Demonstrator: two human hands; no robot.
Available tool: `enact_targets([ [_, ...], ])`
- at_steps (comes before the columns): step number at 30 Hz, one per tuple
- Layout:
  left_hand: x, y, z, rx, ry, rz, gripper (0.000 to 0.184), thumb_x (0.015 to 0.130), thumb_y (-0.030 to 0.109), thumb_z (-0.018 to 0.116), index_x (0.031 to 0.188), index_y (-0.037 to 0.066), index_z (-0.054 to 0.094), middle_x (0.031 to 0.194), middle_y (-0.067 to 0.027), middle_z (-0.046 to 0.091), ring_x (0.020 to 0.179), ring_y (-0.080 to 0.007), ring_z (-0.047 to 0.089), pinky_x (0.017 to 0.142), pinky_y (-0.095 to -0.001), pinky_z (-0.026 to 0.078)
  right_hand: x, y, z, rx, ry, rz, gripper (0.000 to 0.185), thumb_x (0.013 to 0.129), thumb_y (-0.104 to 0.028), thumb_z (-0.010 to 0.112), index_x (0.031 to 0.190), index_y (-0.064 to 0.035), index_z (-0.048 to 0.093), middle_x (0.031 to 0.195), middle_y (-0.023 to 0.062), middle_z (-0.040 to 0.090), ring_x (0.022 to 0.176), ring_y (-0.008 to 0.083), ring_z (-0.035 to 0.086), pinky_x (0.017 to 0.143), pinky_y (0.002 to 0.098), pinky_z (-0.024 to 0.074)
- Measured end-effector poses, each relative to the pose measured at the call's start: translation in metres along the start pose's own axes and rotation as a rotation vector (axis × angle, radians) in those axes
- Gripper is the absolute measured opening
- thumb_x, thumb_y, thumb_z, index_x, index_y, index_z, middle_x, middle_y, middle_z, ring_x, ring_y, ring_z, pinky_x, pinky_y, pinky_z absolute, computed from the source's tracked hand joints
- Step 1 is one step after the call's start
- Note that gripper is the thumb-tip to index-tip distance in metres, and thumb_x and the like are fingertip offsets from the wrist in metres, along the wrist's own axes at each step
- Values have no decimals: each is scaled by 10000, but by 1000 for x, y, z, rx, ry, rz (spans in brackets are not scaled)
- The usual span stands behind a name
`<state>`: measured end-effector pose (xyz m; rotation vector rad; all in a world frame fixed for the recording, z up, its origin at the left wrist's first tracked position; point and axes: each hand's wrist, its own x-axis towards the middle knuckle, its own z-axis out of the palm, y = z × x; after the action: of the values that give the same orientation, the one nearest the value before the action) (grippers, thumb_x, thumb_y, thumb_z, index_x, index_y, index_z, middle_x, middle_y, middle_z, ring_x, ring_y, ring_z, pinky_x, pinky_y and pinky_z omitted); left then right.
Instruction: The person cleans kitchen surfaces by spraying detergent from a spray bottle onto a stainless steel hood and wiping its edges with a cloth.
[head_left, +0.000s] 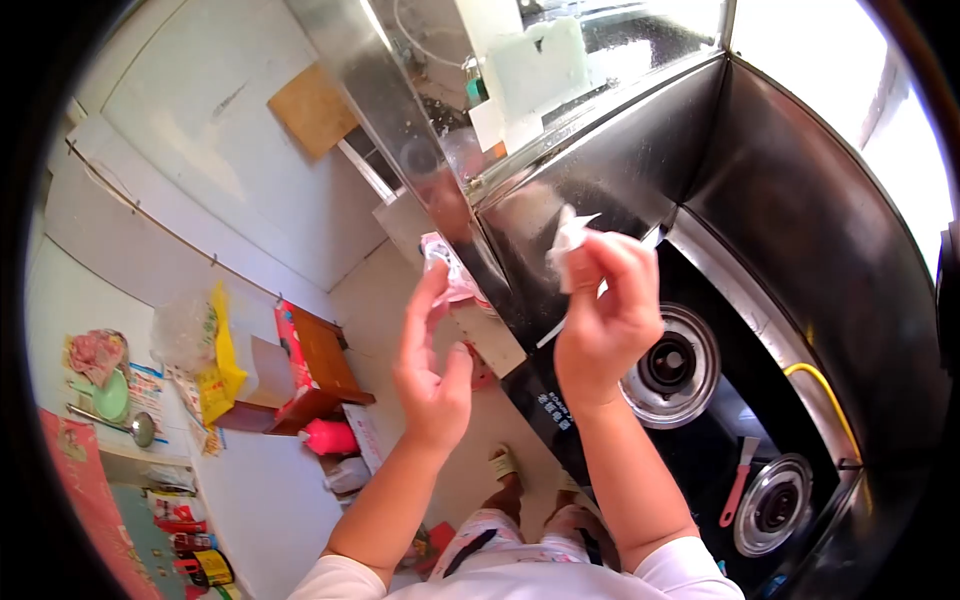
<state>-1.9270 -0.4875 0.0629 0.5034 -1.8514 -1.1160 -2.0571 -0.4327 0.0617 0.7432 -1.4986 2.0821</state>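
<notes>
My right hand (pixel 612 320) is raised in front of the steel backsplash, left of a gas burner. Its fingers pinch a crumpled piece of white tissue (pixel 568 238), which sticks up above the fingertips. My left hand (pixel 432 385) is lifted to the left of it, thumb and fingers apart. A pink and white plastic packet (pixel 455 275) shows just beyond the left fingertips; whether they touch it I cannot tell.
A black gas stove has two burners (pixel 672 365) and a pink-handled scraper (pixel 741 480) on it. A yellow hose (pixel 832 400) runs behind. To the left, a counter holds a ladle (pixel 140 428), a yellow bag (pixel 222 365) and several bottles and packets. A wooden cabinet (pixel 322 362) stands nearby.
</notes>
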Motion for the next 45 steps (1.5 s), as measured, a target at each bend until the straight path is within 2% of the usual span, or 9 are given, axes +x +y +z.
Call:
enact_targets([
  [5, -6, -9, -9, -35, -10, -49, 536, 755, -52, 443, 1289, -25, 475, 1347, -113, 490, 1222, -213, 476, 1039, -367, 358, 11, 7, -10, 213, 85, 348, 86, 879, 23, 620, 963, 4, 622, 957, 57, 625, 801, 96, 616, 715, 212, 490],
  [9, -7, -13, -22, -52, -23, -81, 499, 782, -30, 467, 1281, -25, 487, 1317, -103, 513, 1184, -202, 503, 1014, -349, 379, 7, -8, 4, 118, -6, 116, 134, 789, 50, 700, 909, -4, 674, 928, 78, 631, 844, 142, 594, 724, 242, 480],
  [13, -4, -14, -27, -27, -54, -77, 502, 790, -29, 467, 1291, -23, 490, 1324, -105, 515, 1180, -197, 508, 1010, -340, 382, -3, -16, 31, 58, -128, -118, 199, 725, 74, 708, 895, -27, 688, 869, 95, 618, 730, 217, 610, 633, 276, 495],
  [22, -10, -15, -22, -86, -90, -138, 604, 724, -69, 401, 1323, -26, 475, 1344, -117, 510, 1206, -223, 511, 1041, -362, 365, -53, 31, 13, -6, -174, -57, 194, 697, 107, 697, 841, -12, 643, 783, 93, 628, 681, 213, 619, 607, 278, 495],
  [28, -16, -12, -27, -76, -104, -189, 614, 716, -72, 400, 1325, -27, 473, 1349, -126, 506, 1219, -233, 500, 1048, -370, 360, -13, -4, 37, 187, -128, -92, 201, 672, 123, 707, 806, -15, 649, 779, 86, 608, 667, 187, 601, 586, 260, 470],
  [32, -19, -17, -27, -83, -110, -168, 611, 715, -69, 406, 1323, -38, 465, 1357, -135, 496, 1223, -240, 496, 1044, -372, 361, -52, 17, 15, -77, -348, -148, 210, 632, 117, 690, 756, -52, 672, 743, 74, 547, 626, 208, 558, 545, 289, 448],
  [38, -23, -13, -28, -123, -95, -189, 593, 728, -53, 430, 1319, -38, 467, 1356, -132, 497, 1223, -235, 494, 1042, -368, 359, -52, 15, 19, -54, -311, -87, 206, 648, 113, 703, 772, -47, 662, 751, 67, 550, 607, 187, 546, 527, 280, 435],
  [41, -24, -13, -30, -120, -98, -190, 553, 752, -75, 434, 1301, -33, 482, 1340, -123, 505, 1218, -219, 495, 1020, -340, 375, -26, 0, 38, 264, -177, -48, 271, 639, 119, 744, 845, -9, 626, 787, 68, 584, 604, 143, 566, 549, 254, 466],
  [45, -32, -20, -30, -118, -90, -197, 519, 765, -100, 439, 1272, -14, 511, 1329, -112, 512, 1201, -191, 502, 986, -301, 398, -26, 0, 35, 57, -138, -223, 250, 634, 103, 752, 822, -16, 640, 864, 94, 600, 701, 194, 599, 618, 275, 487],
])
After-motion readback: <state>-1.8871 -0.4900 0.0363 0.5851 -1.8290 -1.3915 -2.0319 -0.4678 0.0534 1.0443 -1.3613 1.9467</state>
